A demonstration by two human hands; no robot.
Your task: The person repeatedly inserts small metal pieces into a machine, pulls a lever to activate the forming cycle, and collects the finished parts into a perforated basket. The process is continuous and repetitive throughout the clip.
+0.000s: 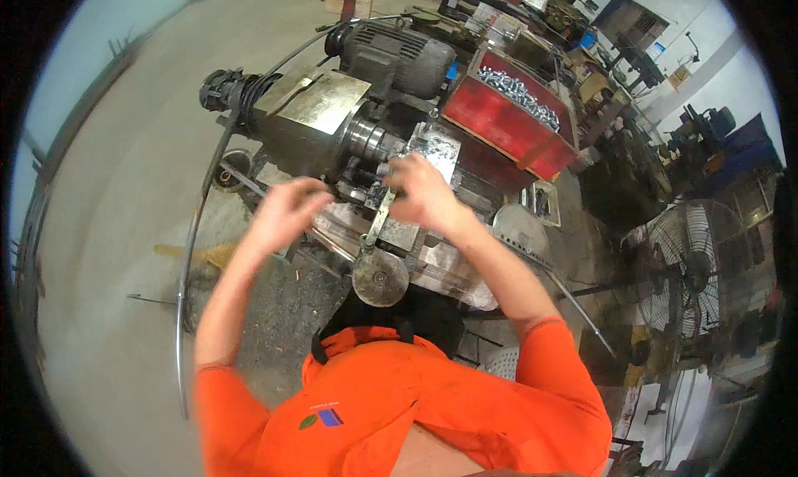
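A metal lathe [307, 136] stands in front of me, its bright round spindle [370, 140] facing right. My right hand [422, 196] is at the tool area just right of the spindle, its fingers curled. A small grey metal cylinder [384, 169] shows at its fingertips; what lies inside the fingers is hidden. Below that hand, a flat lever [381, 215] runs down to a round metal handwheel disc [380, 277]. My left hand [289, 215] hovers left of the tool area, slightly blurred, thumb and fingers apart and nothing seen between them.
A red bin [507, 128] full of small shiny metal parts sits behind the lathe on the right. Beside it is a large dark motor [399, 57]. A floor fan [694, 261] stands at the right. A long bent metal pipe [184, 311] rises along the left.
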